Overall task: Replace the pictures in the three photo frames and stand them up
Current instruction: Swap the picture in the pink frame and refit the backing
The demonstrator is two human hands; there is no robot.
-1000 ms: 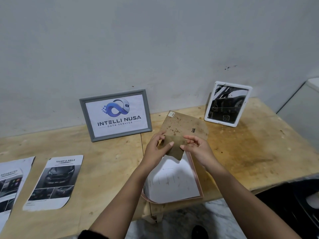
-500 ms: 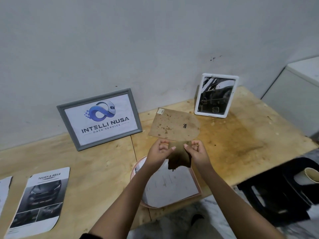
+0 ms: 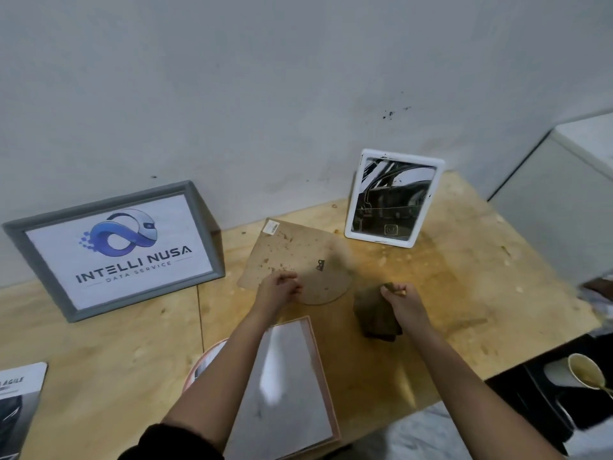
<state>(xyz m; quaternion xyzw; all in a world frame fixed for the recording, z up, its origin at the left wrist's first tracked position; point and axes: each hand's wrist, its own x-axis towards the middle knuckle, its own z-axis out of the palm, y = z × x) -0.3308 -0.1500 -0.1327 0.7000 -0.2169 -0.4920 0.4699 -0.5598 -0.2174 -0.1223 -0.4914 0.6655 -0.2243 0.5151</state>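
Table [image 3: 464,293], frame [image 3: 207,234] — "INTELLI NUSA DATA SERVICE", right hand [image 3: 403,302] pinching flap [image 3: 374,318]

I work at a stained plywood table [image 3: 464,293] pushed against a grey wall [image 3: 265,78]. On my right stands a white cabinet [image 3: 564,200]; nearer me, a paper cup [image 3: 584,373] sits over something black.

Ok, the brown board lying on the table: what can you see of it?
The board is a thin brown sheet, fibreboard by its look, rounded at its near right end, speckled with dark stains. A white sticker sits at its far corner, a small dark fitting near the middle. It lies flat on the table between the gray frame and the white frame. The left hand is curled over its near edge; whether it grips is unclear.
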